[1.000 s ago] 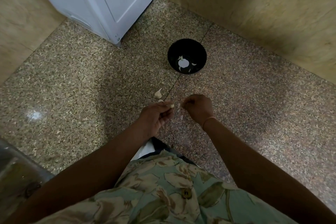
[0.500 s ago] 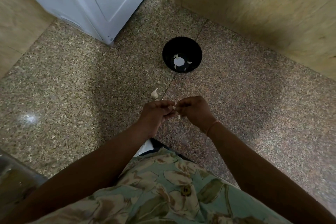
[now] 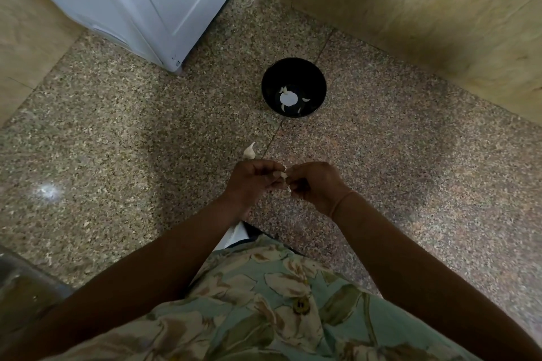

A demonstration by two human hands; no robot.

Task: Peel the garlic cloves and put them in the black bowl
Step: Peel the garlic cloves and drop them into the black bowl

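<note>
My left hand (image 3: 252, 180) and my right hand (image 3: 315, 184) meet above the speckled floor, fingers curled. Between them they pinch a small pale garlic clove (image 3: 284, 175), mostly hidden by the fingertips. A second garlic clove (image 3: 249, 151), unpeeled, lies on the floor just beyond my left hand. The black bowl (image 3: 294, 67) stands farther off on the floor and holds several pale garlic pieces (image 3: 289, 99).
A white appliance (image 3: 152, 6) stands at the back left. Tan walls (image 3: 410, 17) close the corner behind the bowl and on the left. A grey metal surface (image 3: 20, 281) shows at the lower left. My patterned shirt fills the bottom.
My right hand has moved left to join my left hand, and both now pinch the clove. The view has shifted slightly.
</note>
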